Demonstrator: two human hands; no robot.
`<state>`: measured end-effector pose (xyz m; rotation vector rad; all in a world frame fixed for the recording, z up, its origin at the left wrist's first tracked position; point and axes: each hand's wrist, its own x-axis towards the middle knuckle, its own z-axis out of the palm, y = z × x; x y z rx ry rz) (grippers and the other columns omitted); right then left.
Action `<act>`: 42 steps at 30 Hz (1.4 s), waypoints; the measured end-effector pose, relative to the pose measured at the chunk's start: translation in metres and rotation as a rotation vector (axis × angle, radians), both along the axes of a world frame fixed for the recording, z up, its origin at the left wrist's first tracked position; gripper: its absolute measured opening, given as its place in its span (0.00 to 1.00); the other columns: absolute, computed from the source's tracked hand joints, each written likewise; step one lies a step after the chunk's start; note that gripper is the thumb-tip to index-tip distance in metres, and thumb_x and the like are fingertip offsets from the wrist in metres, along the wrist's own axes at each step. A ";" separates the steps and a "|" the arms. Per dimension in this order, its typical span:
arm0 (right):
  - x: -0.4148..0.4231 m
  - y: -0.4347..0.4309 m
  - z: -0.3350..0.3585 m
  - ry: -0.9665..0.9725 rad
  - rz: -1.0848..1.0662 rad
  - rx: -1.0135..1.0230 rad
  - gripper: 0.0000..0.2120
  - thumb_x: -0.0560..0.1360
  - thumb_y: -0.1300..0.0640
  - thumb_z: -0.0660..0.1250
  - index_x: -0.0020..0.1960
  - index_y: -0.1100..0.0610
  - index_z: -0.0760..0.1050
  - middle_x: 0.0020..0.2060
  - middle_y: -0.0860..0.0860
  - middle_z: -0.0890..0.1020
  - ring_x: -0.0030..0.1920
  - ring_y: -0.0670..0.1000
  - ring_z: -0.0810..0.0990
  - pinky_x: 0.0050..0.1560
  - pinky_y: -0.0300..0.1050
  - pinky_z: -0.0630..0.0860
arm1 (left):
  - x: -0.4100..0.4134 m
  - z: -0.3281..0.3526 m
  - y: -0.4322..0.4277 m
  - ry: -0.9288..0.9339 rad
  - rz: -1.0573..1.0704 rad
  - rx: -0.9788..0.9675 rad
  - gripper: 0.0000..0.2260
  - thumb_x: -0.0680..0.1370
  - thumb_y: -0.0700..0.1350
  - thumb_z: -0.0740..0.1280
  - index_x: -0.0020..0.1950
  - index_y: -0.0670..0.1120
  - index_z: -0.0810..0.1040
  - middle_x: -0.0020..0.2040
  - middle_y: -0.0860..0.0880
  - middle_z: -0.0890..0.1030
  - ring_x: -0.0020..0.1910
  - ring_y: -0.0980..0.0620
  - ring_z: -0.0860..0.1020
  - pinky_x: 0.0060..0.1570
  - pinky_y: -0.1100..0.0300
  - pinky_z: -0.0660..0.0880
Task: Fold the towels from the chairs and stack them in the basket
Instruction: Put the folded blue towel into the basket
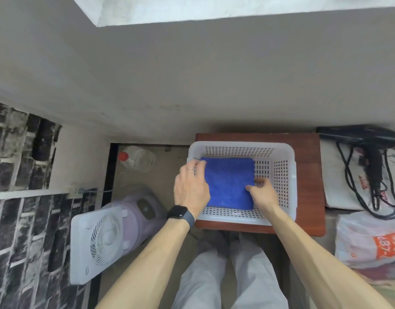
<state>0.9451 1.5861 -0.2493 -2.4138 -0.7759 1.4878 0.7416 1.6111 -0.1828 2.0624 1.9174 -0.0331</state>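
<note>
A folded blue towel (228,182) lies flat inside a white perforated plastic basket (283,175). The basket stands on a small reddish-brown wooden table (309,186). My left hand (191,188), with a ring and a dark watch on the wrist, grips the towel's left edge with curled fingers. My right hand (262,192) pinches the towel's right edge near its lower corner, fingers curled inside the basket. No chairs or other towels show in the head view.
A white box fan (97,241) leans against a lilac appliance (143,210) on the floor at left. A clear bottle with a red cap (136,159) lies behind them. At right lie a black hair dryer (368,141) with cord and plastic bags (370,239).
</note>
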 end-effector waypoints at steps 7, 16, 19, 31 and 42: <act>-0.001 0.031 -0.017 0.081 -0.166 0.115 0.21 0.76 0.49 0.70 0.65 0.58 0.73 0.51 0.51 0.80 0.51 0.53 0.79 0.53 0.49 0.77 | 0.040 -0.042 -0.009 0.042 -0.178 -0.450 0.27 0.81 0.42 0.59 0.80 0.49 0.55 0.81 0.44 0.54 0.76 0.42 0.59 0.66 0.48 0.71; 0.000 0.019 -0.019 -0.076 0.001 0.257 0.21 0.77 0.49 0.69 0.65 0.57 0.72 0.59 0.53 0.79 0.57 0.53 0.78 0.53 0.46 0.74 | 0.027 -0.058 -0.024 0.190 -0.302 -0.349 0.35 0.80 0.44 0.61 0.82 0.49 0.46 0.82 0.43 0.45 0.80 0.45 0.50 0.77 0.45 0.52; -0.007 -0.005 -0.012 -0.361 0.211 0.359 0.27 0.75 0.50 0.68 0.71 0.58 0.67 0.68 0.58 0.71 0.65 0.58 0.72 0.62 0.55 0.74 | 0.029 -0.053 -0.018 0.285 -0.369 -0.190 0.31 0.79 0.46 0.61 0.80 0.44 0.56 0.80 0.41 0.57 0.79 0.41 0.56 0.77 0.41 0.48; -0.008 -0.014 -0.013 -0.439 0.861 0.330 0.43 0.68 0.57 0.65 0.80 0.55 0.54 0.81 0.55 0.52 0.80 0.58 0.49 0.78 0.59 0.53 | 0.010 -0.053 0.010 0.433 -0.538 -0.197 0.34 0.79 0.55 0.56 0.81 0.46 0.50 0.81 0.41 0.53 0.79 0.40 0.52 0.73 0.38 0.31; -0.004 -0.006 0.014 -0.321 0.837 0.146 0.40 0.73 0.61 0.62 0.82 0.51 0.50 0.81 0.49 0.49 0.79 0.60 0.52 0.77 0.58 0.59 | -0.008 -0.039 0.014 0.478 -0.490 -0.276 0.33 0.79 0.56 0.60 0.81 0.51 0.51 0.81 0.43 0.54 0.80 0.42 0.45 0.70 0.33 0.32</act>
